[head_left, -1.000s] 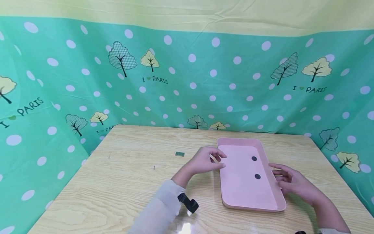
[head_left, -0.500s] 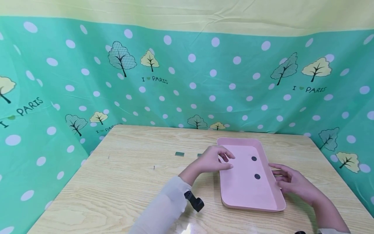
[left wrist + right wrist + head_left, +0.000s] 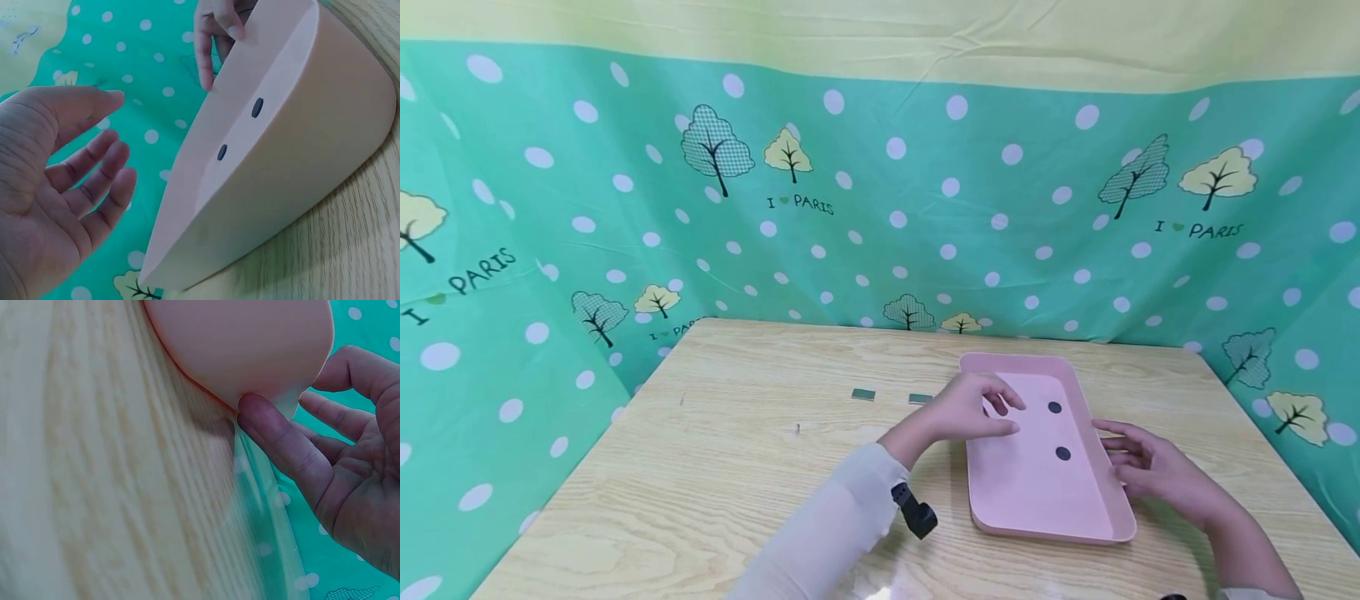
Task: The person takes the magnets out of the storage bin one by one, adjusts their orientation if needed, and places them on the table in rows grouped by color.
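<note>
A shallow pink tray with two dark round discs, a far disc and a near disc, lies on the right part of the table. Over its left side hovers my left hand, loosely bent, thumb apart from the fingers. The left wrist view shows nothing in that left hand. My right hand rests with relaxed fingers against the tray's right wall. In the right wrist view the thumb touches the tray's outer side low down, and a finger reaches its rim.
Two small dark green rectangular pieces, a left piece and a right piece, lie left of the tray. A tiny object lies nearer on the wooden table. A green dotted curtain stands behind the table.
My left hand has moved right, from the tray's left edge to over its inside, uncovering the right green piece. The right hand and the tray stay put.
</note>
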The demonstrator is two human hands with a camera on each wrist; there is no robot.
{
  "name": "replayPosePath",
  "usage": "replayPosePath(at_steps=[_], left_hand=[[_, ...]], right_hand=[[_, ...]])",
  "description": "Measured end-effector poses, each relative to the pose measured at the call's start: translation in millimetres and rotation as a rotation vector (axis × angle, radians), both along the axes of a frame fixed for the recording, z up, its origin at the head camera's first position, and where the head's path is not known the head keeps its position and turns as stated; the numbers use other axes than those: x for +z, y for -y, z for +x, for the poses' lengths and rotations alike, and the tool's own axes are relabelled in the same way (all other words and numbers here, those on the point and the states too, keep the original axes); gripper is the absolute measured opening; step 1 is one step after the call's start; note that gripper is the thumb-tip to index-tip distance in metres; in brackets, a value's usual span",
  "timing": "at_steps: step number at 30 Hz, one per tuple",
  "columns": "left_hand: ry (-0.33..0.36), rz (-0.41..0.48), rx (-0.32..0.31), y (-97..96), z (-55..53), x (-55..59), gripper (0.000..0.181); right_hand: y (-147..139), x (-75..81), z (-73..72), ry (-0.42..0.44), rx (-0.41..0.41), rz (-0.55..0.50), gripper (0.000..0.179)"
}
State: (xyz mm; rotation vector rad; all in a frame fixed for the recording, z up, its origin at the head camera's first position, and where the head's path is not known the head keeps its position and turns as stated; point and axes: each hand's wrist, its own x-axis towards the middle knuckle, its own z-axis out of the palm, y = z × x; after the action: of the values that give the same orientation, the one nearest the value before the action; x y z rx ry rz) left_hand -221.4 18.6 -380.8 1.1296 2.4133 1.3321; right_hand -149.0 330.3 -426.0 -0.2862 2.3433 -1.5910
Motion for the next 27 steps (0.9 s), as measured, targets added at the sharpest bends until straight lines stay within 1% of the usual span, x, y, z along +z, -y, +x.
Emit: replayPosePath(at_steps=[5,8,14,16,19,22,27], left_hand=[[-0.025,0.006,-0.025,-9.5,-1.8,0.2,0.022],[-0.033,0.012,-0.039,-14.8,-3.4,-2.0,0.022],[0.003,0.008,-0.058,-23.6,-6.5,-3.8,0.022],[0.019,0.000,-0.060,-26.3,-8.0,-3.5,0.023],[0.022,-0.016,-0.073,-30.9,-11.5,-3.7,0.024],[0.027,-0.027,-0.098,-35.6,-15.6,-4.4,0.025],[0.026,-0.072,-0.138,-44.7,-21.2,-5.1,0.026]], right_hand=[[0,-0.6,-0.7,-0.011,0.018,-0.010,0.065],[0,-0.8,-0.6,0.000,0.009,-0.012,0.065],[-1,-0.6,-0.8,-0.005,0.024,-0.014,0.065],[-1,0.1,-0.6,0.001,0.017,-0.006,0.065],[-1,0.7,-0.2,0.011,0.006,0.002,0.067],[-1,0.7,-0.4,0.009,0.009,0.011,0.067],[-2,-0.2,-1.0,0.007,0.015,-0.004,0.066]])
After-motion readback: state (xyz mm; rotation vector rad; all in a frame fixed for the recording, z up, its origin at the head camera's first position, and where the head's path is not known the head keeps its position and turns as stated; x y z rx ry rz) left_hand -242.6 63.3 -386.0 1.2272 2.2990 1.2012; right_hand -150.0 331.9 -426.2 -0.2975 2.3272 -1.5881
